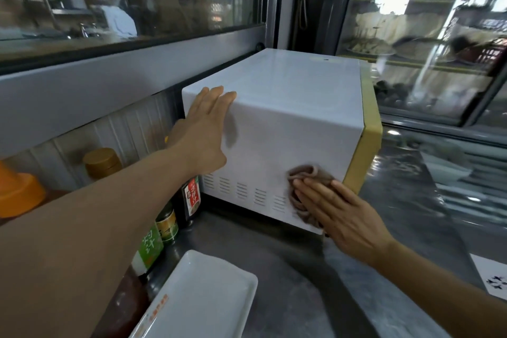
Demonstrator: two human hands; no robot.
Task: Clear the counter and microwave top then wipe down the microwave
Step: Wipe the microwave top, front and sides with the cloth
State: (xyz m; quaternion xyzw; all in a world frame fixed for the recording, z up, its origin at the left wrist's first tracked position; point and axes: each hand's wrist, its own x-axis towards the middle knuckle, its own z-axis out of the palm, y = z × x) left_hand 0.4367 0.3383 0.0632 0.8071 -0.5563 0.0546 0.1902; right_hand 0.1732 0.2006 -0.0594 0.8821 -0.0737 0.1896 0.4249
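Left hand (204,129) flat, fingers spread, braces the white boxy metal microwave (277,123) at twelve o'clock on the steel counter, right hand (340,217) presses the crumpled brown cloth (304,184) flat-fingered against its side; best wipe in long overlapping strokes.

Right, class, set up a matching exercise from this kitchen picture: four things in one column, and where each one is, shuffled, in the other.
Things:
1. left hand
2. brown crumpled cloth
3. white rectangular plate
4. orange plastic cap

Places:
A. steel counter, near edge
B. far left, by the wall
C. flat on the white microwave, upper corner
D. under the right hand, low on the side

Pairs: 1-C, 2-D, 3-A, 4-B
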